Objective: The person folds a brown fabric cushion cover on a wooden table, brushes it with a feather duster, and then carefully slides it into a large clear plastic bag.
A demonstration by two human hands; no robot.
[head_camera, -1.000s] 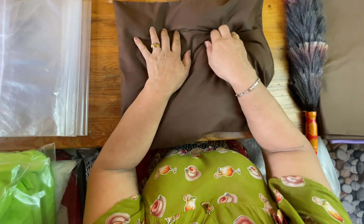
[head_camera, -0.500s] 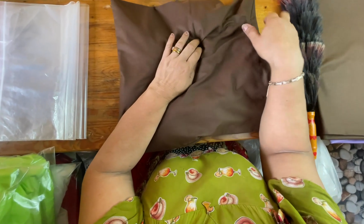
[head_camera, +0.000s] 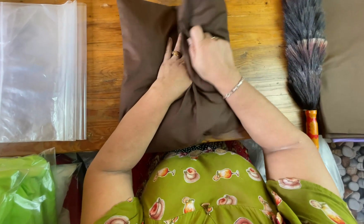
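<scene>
A dark brown cloth (head_camera: 144, 62) lies on the wooden table (head_camera: 103, 70) in front of me. Its right side is folded over toward the middle. My left hand (head_camera: 172, 70), with a ring on one finger, presses flat on the cloth's centre. My right hand (head_camera: 209, 56), with a bracelet at the wrist, grips the folded-over flap right beside the left hand; the two hands touch.
A stack of clear plastic bags (head_camera: 32, 74) lies at the left of the table. A feather duster (head_camera: 305, 58) with an orange handle lies at the right, beside a tan cloth (head_camera: 351, 66). Green plastic bags (head_camera: 16, 186) sit below the table edge at left.
My right hand has pulled the cloth's right side over to the middle, baring the table on the right. My left hand stayed pressed on the cloth.
</scene>
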